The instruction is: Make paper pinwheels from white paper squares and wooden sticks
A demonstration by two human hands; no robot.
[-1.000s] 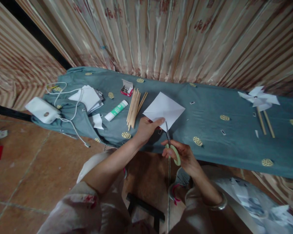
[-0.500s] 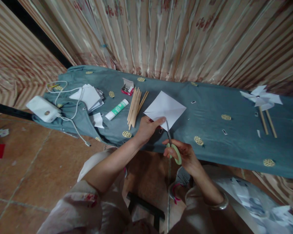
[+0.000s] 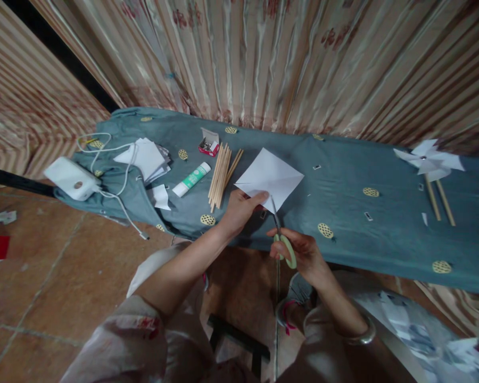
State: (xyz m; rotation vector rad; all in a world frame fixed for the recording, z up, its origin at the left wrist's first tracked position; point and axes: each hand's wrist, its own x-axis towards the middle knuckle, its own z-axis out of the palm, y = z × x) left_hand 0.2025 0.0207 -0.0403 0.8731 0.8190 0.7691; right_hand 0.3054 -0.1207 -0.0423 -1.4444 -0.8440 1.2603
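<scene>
A white square sheet of paper [image 3: 273,169] is turned with one corner toward me, and a slit shows at its left corner. My left hand [image 3: 241,210] grips its lower left edge, thumb on top. In my right hand [image 3: 299,250] is a pair of scissors [image 3: 286,247] with pale green handles. Their blades reach into the paper's near corner, close to my left thumb. Just left of the sheet lies a bundle of wooden sticks [image 3: 220,178].
Left on the blue cloth [image 3: 343,213] are a green-and-white glue tube [image 3: 191,179], a red box of small metal pins [image 3: 208,144], stacked paper [image 3: 148,159] and a white power bank [image 3: 72,179] with a cable. A paper pinwheel [image 3: 431,159] and two sticks lie far right.
Almost nothing differs. The view has shifted very slightly; both hands, the paper and the scissors keep nearly the same places.
</scene>
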